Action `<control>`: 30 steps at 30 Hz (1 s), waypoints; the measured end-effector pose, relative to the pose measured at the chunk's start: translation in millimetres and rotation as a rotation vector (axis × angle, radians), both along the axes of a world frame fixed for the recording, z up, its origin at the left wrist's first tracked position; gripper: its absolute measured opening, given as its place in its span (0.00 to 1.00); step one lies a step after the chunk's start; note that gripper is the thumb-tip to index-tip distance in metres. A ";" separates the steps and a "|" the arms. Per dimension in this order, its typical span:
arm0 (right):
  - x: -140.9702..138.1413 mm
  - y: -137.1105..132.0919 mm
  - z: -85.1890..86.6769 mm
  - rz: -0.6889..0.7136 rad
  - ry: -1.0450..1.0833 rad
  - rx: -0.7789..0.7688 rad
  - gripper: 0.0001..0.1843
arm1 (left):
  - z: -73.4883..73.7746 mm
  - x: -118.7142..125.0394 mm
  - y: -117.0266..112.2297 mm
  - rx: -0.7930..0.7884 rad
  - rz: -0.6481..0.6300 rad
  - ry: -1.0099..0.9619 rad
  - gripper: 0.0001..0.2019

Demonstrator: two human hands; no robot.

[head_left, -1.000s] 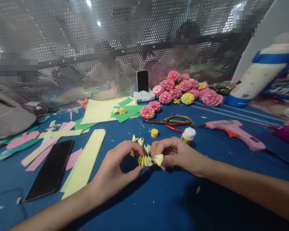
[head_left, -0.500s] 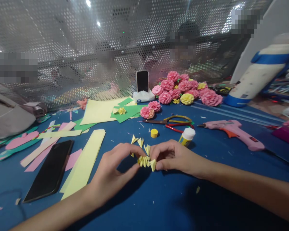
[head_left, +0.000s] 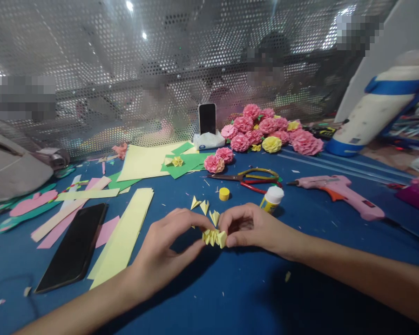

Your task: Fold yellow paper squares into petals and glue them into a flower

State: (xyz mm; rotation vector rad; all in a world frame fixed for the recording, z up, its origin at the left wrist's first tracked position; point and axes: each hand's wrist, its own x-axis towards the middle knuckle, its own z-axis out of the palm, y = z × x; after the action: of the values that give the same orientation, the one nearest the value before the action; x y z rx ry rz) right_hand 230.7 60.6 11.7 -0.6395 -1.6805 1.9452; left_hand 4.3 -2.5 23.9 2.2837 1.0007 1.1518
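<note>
Several small folded yellow paper pieces (head_left: 211, 237) sit side by side in a short row between my hands, just above the table. My left hand (head_left: 171, 237) pinches the left part of that row between thumb and fingers. At its right end, my right hand (head_left: 249, 226) grips a yellow folded paper piece (head_left: 221, 239), which touches the others. A few loose folded pieces (head_left: 204, 206) lie on the table just beyond my fingertips. Close behind my right hand stands a glue stick (head_left: 273, 199) with a white end, and a yellow cap (head_left: 224, 194) rests to its left.
Scissors (head_left: 246, 177), a pink glue gun (head_left: 342, 190) and pink paper flowers (head_left: 254, 130) are farther back and right. A dark phone (head_left: 73, 246) and yellow paper strips (head_left: 125, 237) lie left. A bottle (head_left: 377, 104) stands at the right; a perforated metal screen (head_left: 108, 83) rises behind.
My left hand has shifted slightly right with its row of folded pieces. The gap between the row and the piece in my right hand has closed.
</note>
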 end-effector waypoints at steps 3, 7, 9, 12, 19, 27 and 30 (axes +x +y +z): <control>0.0 1.3 -0.9 -0.007 0.004 0.006 0.13 | 0.7 -0.4 0.5 -0.012 -0.010 -0.031 0.09; 0.1 3.1 -1.4 -0.027 0.013 0.021 0.14 | 0.0 -0.9 1.8 -0.043 -0.013 -0.080 0.08; 0.3 3.4 -1.0 -0.041 0.016 0.034 0.14 | -0.4 -1.1 2.7 -0.060 -0.025 -0.093 0.07; 0.3 3.0 0.2 -0.038 0.013 0.044 0.15 | -0.9 -1.0 3.4 -0.078 -0.041 -0.102 0.08; -0.4 3.0 2.1 0.002 0.001 0.048 0.15 | 0.1 0.2 4.0 -0.084 -0.045 -0.114 0.09; 1.4 4.4 1.1 0.002 -0.054 0.052 0.14 | 2.0 0.8 4.5 -0.086 -0.056 -0.130 0.09; 1.8 4.4 1.6 -0.011 -0.052 0.065 0.13 | 1.2 -0.3 4.2 -0.095 -0.049 -0.133 0.10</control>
State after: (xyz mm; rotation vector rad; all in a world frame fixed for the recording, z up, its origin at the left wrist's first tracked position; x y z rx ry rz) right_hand 232.5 65.1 13.3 -0.6785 -1.7602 1.8731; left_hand 3.9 1.7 25.1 2.1159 0.9239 1.1922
